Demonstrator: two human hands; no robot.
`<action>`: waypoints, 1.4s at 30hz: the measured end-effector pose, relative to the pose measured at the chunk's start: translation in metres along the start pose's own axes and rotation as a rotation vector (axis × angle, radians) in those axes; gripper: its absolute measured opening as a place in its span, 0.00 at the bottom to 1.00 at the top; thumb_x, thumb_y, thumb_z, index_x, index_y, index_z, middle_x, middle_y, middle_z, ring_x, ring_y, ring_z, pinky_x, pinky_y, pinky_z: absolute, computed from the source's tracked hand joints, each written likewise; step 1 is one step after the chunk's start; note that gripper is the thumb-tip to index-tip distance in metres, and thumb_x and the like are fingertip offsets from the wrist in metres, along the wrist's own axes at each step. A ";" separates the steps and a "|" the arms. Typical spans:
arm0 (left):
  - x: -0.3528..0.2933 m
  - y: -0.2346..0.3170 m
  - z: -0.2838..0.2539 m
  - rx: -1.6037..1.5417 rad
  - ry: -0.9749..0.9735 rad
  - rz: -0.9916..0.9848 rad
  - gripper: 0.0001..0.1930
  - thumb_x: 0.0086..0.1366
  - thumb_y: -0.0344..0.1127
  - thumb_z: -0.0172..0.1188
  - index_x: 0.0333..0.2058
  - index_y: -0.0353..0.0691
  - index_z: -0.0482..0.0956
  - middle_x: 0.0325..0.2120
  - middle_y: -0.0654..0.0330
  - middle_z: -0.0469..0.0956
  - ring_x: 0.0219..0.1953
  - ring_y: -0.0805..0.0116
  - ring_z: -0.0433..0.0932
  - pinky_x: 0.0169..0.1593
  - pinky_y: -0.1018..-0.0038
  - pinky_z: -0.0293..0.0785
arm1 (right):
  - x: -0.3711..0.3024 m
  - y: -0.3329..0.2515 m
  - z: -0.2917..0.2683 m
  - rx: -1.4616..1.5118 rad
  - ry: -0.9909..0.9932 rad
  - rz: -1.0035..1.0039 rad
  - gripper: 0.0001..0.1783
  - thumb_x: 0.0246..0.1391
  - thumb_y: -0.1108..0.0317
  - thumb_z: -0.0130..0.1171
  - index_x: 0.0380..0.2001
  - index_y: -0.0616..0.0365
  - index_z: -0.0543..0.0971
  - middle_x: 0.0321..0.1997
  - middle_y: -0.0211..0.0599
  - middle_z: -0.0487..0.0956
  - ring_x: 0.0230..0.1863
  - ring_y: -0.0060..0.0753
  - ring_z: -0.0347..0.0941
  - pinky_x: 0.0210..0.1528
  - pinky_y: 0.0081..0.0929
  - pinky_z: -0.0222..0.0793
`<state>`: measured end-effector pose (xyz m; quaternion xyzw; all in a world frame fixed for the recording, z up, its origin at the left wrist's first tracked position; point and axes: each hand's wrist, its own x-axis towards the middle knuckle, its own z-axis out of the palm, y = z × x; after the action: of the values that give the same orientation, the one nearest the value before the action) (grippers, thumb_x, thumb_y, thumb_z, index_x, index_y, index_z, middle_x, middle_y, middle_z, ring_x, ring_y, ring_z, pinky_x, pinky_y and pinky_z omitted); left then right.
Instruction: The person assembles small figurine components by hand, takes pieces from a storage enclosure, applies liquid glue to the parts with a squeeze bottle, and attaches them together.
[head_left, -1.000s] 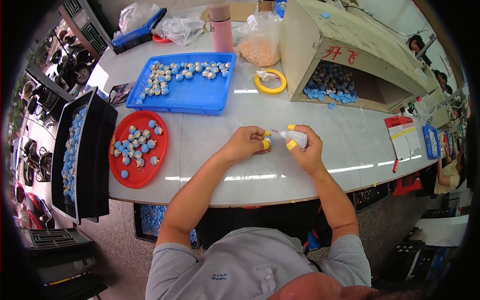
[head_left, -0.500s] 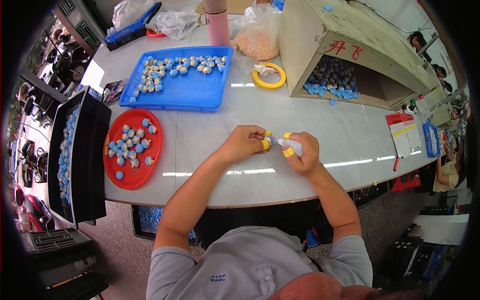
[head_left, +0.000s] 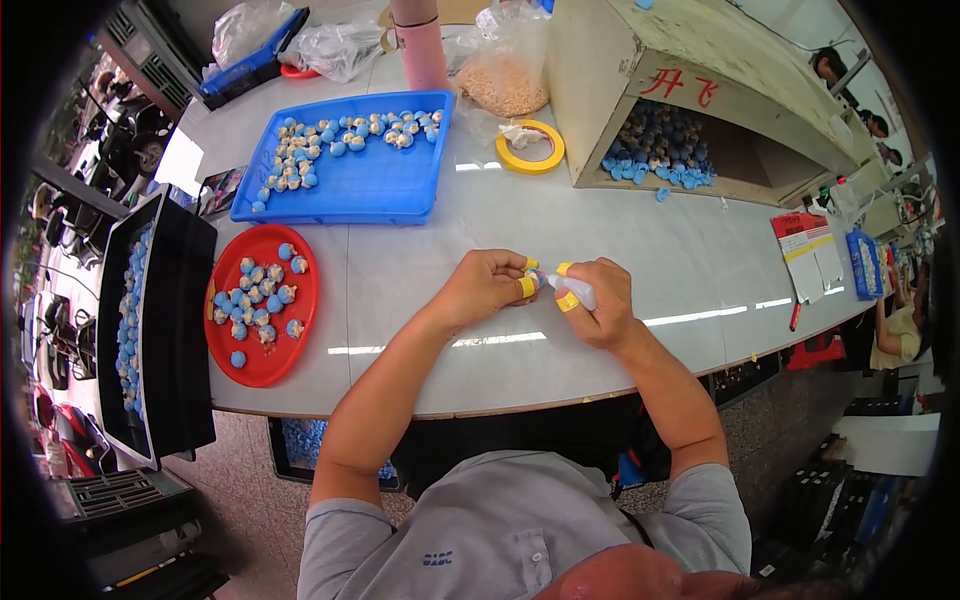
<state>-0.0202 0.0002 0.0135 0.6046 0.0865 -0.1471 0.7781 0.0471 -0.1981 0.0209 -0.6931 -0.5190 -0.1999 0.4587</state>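
My left hand (head_left: 483, 287) pinches a small blue piece (head_left: 540, 276), mostly hidden by the fingertips. Closed around a small white squeeze bottle (head_left: 578, 290), my right hand (head_left: 610, 305) holds it slanted, its narrow tip at or very near the piece; contact cannot be made out. Yellow bands wrap finger and thumb tips on both hands. To the left, a red round plate (head_left: 268, 357) bears several small blue-and-cream figures (head_left: 257, 293). Behind it, similar figures (head_left: 293, 165) sit in a blue tray (head_left: 385, 187), along its left and far sides.
At the far right stands a worn cabinet (head_left: 577, 80) with blue pieces (head_left: 658, 145) in its opening. Beside it are a yellow tape roll (head_left: 530, 167), a bag of tan bits (head_left: 503, 86) and a pink tumbler (head_left: 424, 62). A black bin (head_left: 185, 330) flanks the table's left edge.
The whole view has shifted slightly. Both hands keep their grips at nearly the same spot, with the bottle tip still by the small piece.
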 end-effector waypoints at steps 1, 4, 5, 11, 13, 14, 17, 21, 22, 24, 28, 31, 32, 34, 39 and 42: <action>-0.001 0.001 0.000 0.020 0.001 0.000 0.16 0.64 0.24 0.59 0.49 0.22 0.72 0.39 0.52 0.79 0.40 0.68 0.81 0.47 0.78 0.79 | 0.000 0.000 0.000 -0.003 0.004 0.003 0.12 0.43 0.71 0.65 0.33 0.61 0.76 0.27 0.39 0.81 0.19 0.36 0.72 0.24 0.28 0.64; -0.002 0.004 0.003 0.030 0.015 0.001 0.17 0.64 0.26 0.59 0.48 0.22 0.72 0.37 0.52 0.80 0.39 0.69 0.81 0.45 0.79 0.79 | 0.000 0.000 -0.001 -0.021 -0.010 0.002 0.12 0.42 0.71 0.65 0.32 0.60 0.76 0.27 0.38 0.81 0.20 0.35 0.73 0.24 0.28 0.63; -0.002 0.004 0.004 0.016 0.032 0.004 0.17 0.64 0.28 0.60 0.48 0.21 0.72 0.36 0.52 0.80 0.38 0.71 0.81 0.43 0.80 0.78 | -0.001 0.000 -0.002 -0.027 -0.012 -0.002 0.11 0.42 0.71 0.65 0.32 0.60 0.76 0.27 0.37 0.81 0.20 0.35 0.73 0.24 0.28 0.63; -0.001 0.003 0.005 0.002 0.058 0.005 0.17 0.64 0.26 0.59 0.49 0.21 0.72 0.37 0.52 0.80 0.38 0.68 0.81 0.44 0.79 0.80 | -0.001 0.000 -0.002 -0.046 0.000 -0.017 0.11 0.42 0.71 0.65 0.31 0.58 0.76 0.26 0.35 0.81 0.19 0.33 0.72 0.23 0.27 0.61; -0.001 0.003 0.005 0.007 0.064 0.004 0.17 0.64 0.26 0.59 0.49 0.21 0.72 0.37 0.52 0.79 0.39 0.68 0.81 0.43 0.79 0.80 | 0.000 0.000 -0.002 -0.055 0.001 -0.022 0.11 0.42 0.71 0.65 0.30 0.58 0.76 0.25 0.35 0.81 0.18 0.33 0.72 0.23 0.27 0.61; -0.001 0.004 0.005 0.009 0.073 0.005 0.17 0.64 0.26 0.59 0.48 0.21 0.72 0.37 0.52 0.79 0.39 0.68 0.81 0.43 0.79 0.80 | 0.001 -0.001 -0.002 -0.045 0.013 -0.034 0.10 0.41 0.71 0.65 0.29 0.59 0.76 0.24 0.35 0.79 0.17 0.33 0.69 0.22 0.28 0.60; 0.001 0.003 0.005 0.009 0.071 0.000 0.17 0.65 0.26 0.59 0.48 0.21 0.72 0.38 0.51 0.79 0.39 0.68 0.81 0.43 0.79 0.80 | 0.000 0.000 -0.001 -0.040 0.033 -0.040 0.09 0.41 0.72 0.64 0.28 0.60 0.76 0.22 0.35 0.77 0.15 0.34 0.65 0.21 0.29 0.58; 0.001 -0.001 0.002 -0.004 0.074 0.009 0.16 0.65 0.26 0.58 0.48 0.21 0.71 0.39 0.51 0.79 0.40 0.67 0.81 0.43 0.79 0.80 | 0.001 -0.003 -0.001 -0.039 0.033 -0.046 0.09 0.41 0.72 0.64 0.28 0.59 0.76 0.21 0.34 0.77 0.15 0.33 0.65 0.21 0.28 0.58; 0.001 -0.001 0.002 -0.005 0.077 0.008 0.17 0.65 0.26 0.58 0.49 0.21 0.71 0.39 0.51 0.79 0.40 0.66 0.81 0.43 0.79 0.80 | 0.001 -0.003 -0.002 -0.040 0.035 -0.044 0.09 0.41 0.72 0.64 0.28 0.59 0.76 0.21 0.34 0.77 0.15 0.33 0.65 0.21 0.28 0.58; 0.001 0.000 0.002 -0.005 0.079 0.007 0.17 0.65 0.26 0.58 0.49 0.21 0.71 0.40 0.50 0.78 0.40 0.66 0.81 0.43 0.79 0.80 | 0.001 -0.003 -0.004 -0.077 -0.012 -0.046 0.10 0.42 0.71 0.65 0.30 0.58 0.76 0.24 0.34 0.80 0.18 0.33 0.72 0.22 0.27 0.60; 0.000 0.002 0.004 -0.001 0.092 -0.001 0.17 0.65 0.26 0.58 0.49 0.20 0.71 0.40 0.50 0.78 0.40 0.65 0.81 0.43 0.79 0.80 | -0.001 -0.002 -0.003 -0.081 -0.004 -0.054 0.10 0.42 0.71 0.65 0.30 0.58 0.76 0.24 0.34 0.80 0.18 0.33 0.72 0.21 0.27 0.60; 0.001 0.001 0.004 -0.006 0.095 0.002 0.16 0.65 0.26 0.58 0.48 0.20 0.71 0.40 0.50 0.78 0.40 0.65 0.82 0.43 0.79 0.80 | -0.001 -0.001 -0.001 -0.075 -0.004 -0.056 0.10 0.42 0.71 0.65 0.30 0.59 0.76 0.24 0.33 0.79 0.18 0.33 0.72 0.21 0.27 0.60; 0.001 0.000 0.004 -0.012 0.097 0.004 0.16 0.65 0.26 0.58 0.48 0.20 0.71 0.40 0.50 0.78 0.41 0.65 0.82 0.43 0.79 0.80 | -0.002 0.000 -0.001 -0.070 -0.002 -0.061 0.11 0.42 0.71 0.65 0.30 0.59 0.76 0.24 0.33 0.79 0.18 0.33 0.72 0.21 0.27 0.59; 0.001 -0.001 0.003 -0.009 0.102 0.007 0.16 0.65 0.26 0.58 0.48 0.20 0.71 0.40 0.50 0.78 0.41 0.65 0.82 0.43 0.79 0.80 | -0.003 0.000 0.000 -0.066 0.002 -0.063 0.11 0.41 0.71 0.65 0.30 0.59 0.76 0.24 0.32 0.79 0.17 0.33 0.71 0.20 0.27 0.59; 0.000 0.001 0.005 -0.018 0.106 0.019 0.16 0.65 0.26 0.58 0.48 0.21 0.71 0.40 0.50 0.79 0.41 0.64 0.82 0.43 0.79 0.80 | -0.005 0.000 0.002 -0.072 -0.011 -0.096 0.12 0.39 0.71 0.66 0.29 0.58 0.76 0.22 0.32 0.78 0.16 0.33 0.69 0.19 0.27 0.57; -0.001 0.003 0.006 -0.020 0.105 0.021 0.16 0.65 0.26 0.58 0.48 0.21 0.71 0.40 0.50 0.79 0.41 0.65 0.82 0.43 0.79 0.80 | -0.007 0.001 0.002 -0.080 -0.022 -0.096 0.12 0.39 0.71 0.66 0.29 0.57 0.75 0.22 0.32 0.77 0.16 0.33 0.69 0.19 0.26 0.57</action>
<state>-0.0204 -0.0052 0.0183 0.6047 0.1222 -0.1061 0.7799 0.0445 -0.2005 0.0143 -0.6875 -0.5480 -0.2347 0.4148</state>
